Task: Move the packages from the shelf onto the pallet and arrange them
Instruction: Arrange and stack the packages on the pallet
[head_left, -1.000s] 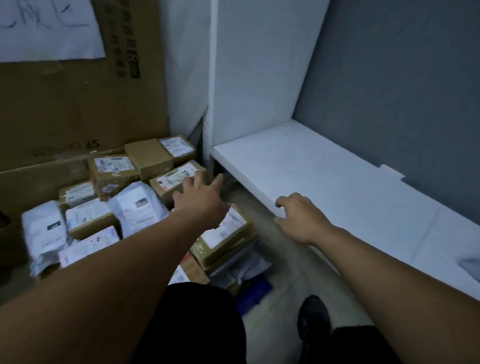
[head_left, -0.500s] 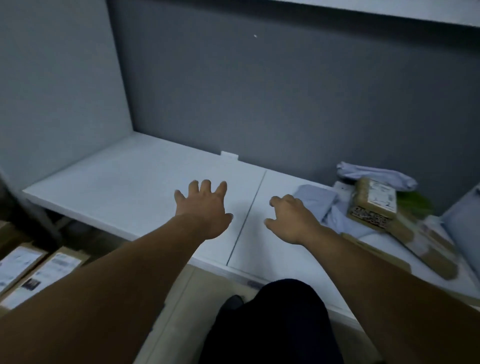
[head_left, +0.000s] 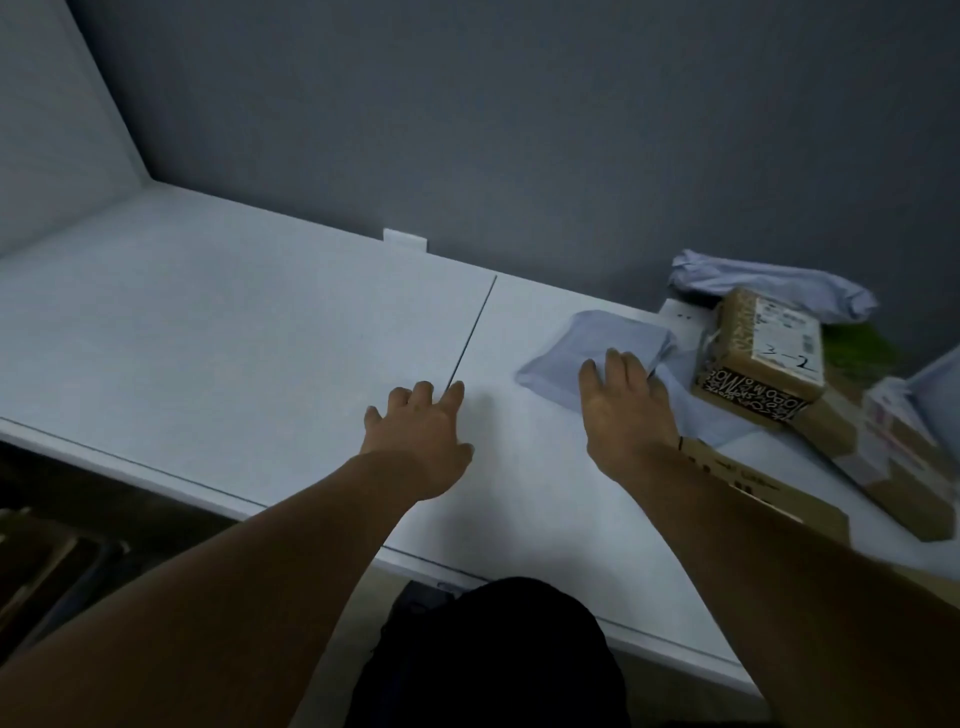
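1. Right hand (head_left: 623, 410) has reached the grey poly mailer (head_left: 597, 340) right of centre on the white shelf (head_left: 208, 338), fingers flat on it, released.
2. Left hand (head_left: 421, 436), centre frame, fingers spread, holding nothing.

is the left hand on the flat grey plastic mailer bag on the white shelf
No, the left hand is spread over bare white shelf, apart from the flat grey plastic mailer bag, which only the right hand overlaps.
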